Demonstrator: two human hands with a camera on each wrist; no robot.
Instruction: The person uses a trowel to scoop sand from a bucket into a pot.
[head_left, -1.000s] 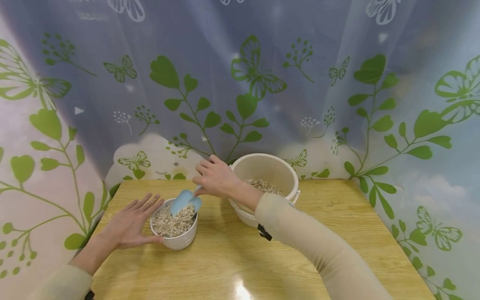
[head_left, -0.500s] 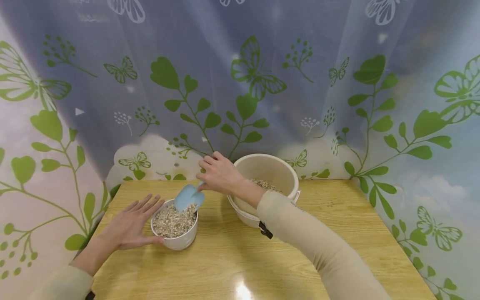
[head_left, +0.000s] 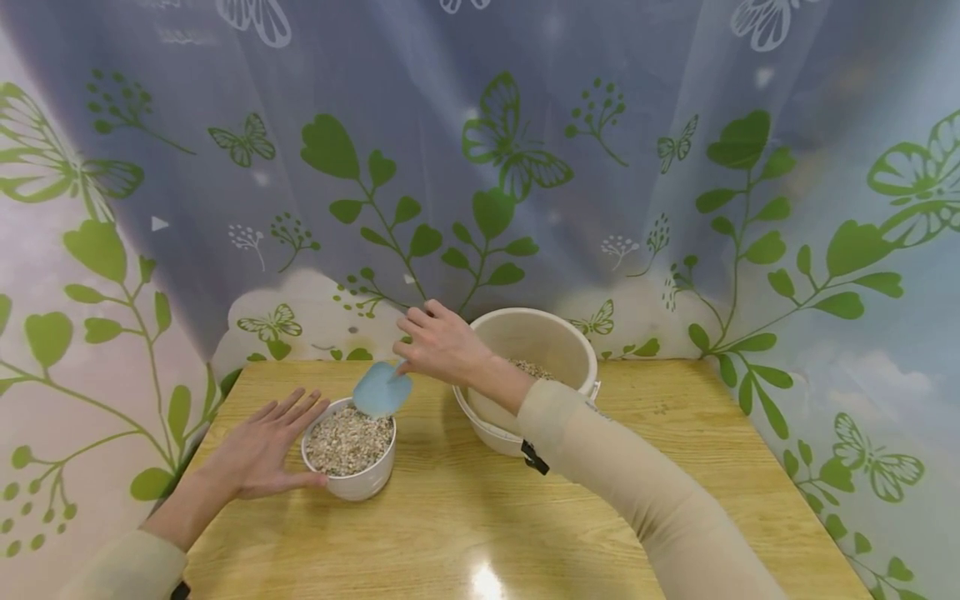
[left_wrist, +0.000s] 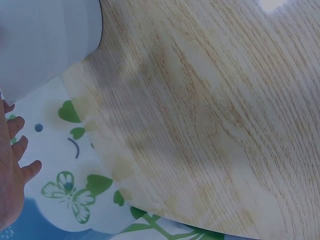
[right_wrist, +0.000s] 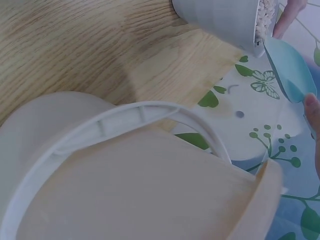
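My left hand (head_left: 262, 450) lies spread, fingers straight, against the left side of a small white pot (head_left: 369, 483), its thumb at the near rim. Pale brown and grey granules (head_left: 348, 442) fill this pot close to the top. With its fingers curled round the handle, my right hand (head_left: 442, 343) holds a light blue scoop (head_left: 382, 390) over the pot's far right rim. The back of the scoop faces up in the head view. From the right wrist, the scoop (right_wrist: 291, 70) appears tipped, its edge right at the pot rim (right_wrist: 258, 30).
A larger cream bucket (head_left: 573, 354) with a side handle stands behind my right forearm, more granules (head_left: 534, 367) inside it. The wood-grain table (head_left: 480, 517) ends at a printed curtain (head_left: 420, 167) of leaves and butterflies.
The scoop has risen from the granules and turned over, so its back now faces up. My right hand has shifted slightly up and right. The left hand stays in place.
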